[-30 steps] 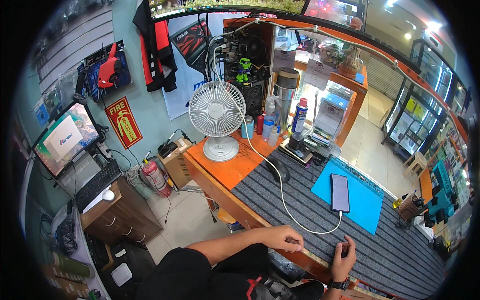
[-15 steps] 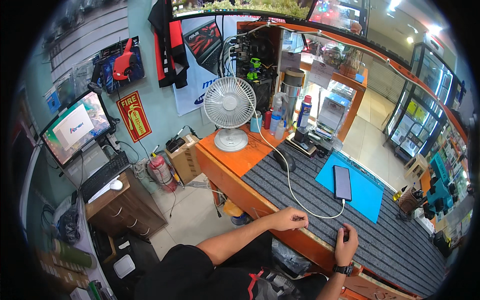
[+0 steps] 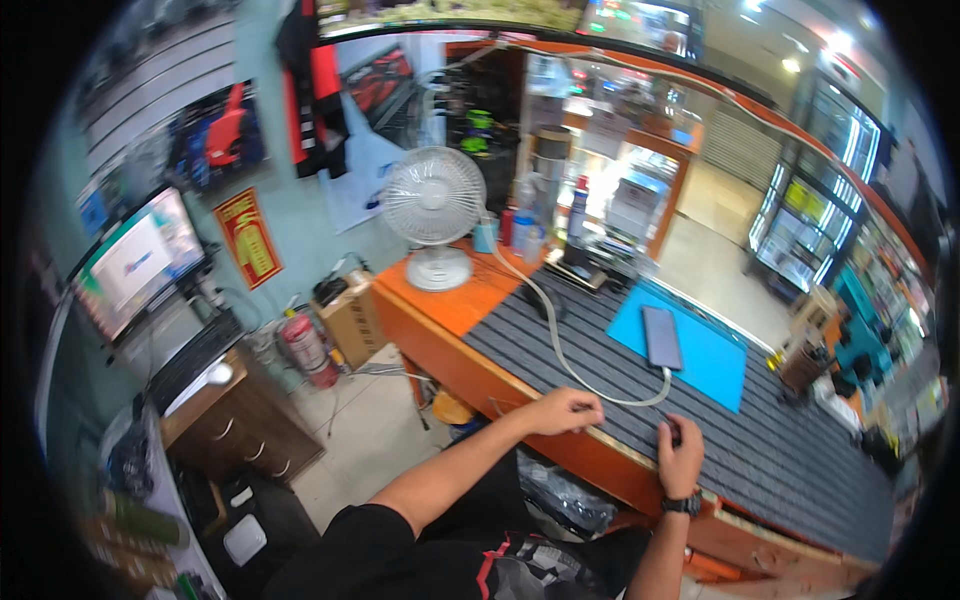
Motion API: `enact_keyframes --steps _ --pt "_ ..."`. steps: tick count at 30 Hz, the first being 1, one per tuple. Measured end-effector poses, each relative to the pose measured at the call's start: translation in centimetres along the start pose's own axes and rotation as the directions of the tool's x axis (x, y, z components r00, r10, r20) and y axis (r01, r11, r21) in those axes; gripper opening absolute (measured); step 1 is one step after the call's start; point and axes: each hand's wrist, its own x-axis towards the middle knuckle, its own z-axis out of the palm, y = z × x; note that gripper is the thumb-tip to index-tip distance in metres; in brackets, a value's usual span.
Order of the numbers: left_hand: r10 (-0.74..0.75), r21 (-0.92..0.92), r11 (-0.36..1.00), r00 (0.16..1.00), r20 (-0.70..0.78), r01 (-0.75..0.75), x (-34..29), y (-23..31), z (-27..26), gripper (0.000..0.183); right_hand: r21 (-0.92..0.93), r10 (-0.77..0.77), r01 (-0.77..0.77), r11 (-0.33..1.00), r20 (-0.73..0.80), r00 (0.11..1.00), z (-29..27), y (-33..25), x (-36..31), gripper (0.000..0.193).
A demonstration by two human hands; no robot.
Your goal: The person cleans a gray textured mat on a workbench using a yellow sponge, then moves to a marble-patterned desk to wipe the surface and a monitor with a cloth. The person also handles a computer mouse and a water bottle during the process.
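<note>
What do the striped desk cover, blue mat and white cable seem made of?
Striped desk cover: probably ribbed carpet, matte, with dark lines across shineless grey. Blue mat: likely silicone, smooth-looking and matte, lying flat in even colour; plastic possible. White cable: apparently plastic-coated, bending in a smooth curve; blur hides its finish.

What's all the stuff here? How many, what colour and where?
desk: 1, orange and grey, middle
mat: 1, blue, on desk
phone: 1, dark, on mat
cable: 1, white, plugged into phone
mouse: 1, black, on desk
fan: 1, white, on desk
fire extinguisher: 1, red, floor
box: 1, brown, floor
cabinet: 1, brown, left
Much else is too blurred to count.
watch: 1, black, right wrist
left hand, right hand: 2, bare, near desk edge
</note>
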Motion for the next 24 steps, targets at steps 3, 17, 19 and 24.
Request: enact_keyframes --steps 3,17,19,24 --pt "0.010 0.039 0.999 1.000 0.003 -0.010 -0.8 -0.4 -0.8 0.025 0.040 0.003 -0.003 0.999 0.016 1.000 0.8 0.0 0.0 0.021" --pt "0.004 -0.130 0.991 1.000 0.026 -0.001 -1.0 1.3 -2.5 0.027 0.493 0.040 -0.317 0.810 0.493 0.869 -7.6 -2.9 -0.5 0.036" --pt "-0.028 -0.184 0.982 0.999 0.033 0.034 -1.3 1.7 -3.2 0.028 0.589 -0.108 -0.398 0.703 0.642 0.759 -8.6 -2.6 -4.0 0.036" --pt "0.034 -0.124 0.992 0.999 0.016 -0.032 -0.6 2.2 -4.7 0.026 0.138 0.143 -0.879 0.456 0.964 0.225 -10.3 4.9 -18.2 0.027"
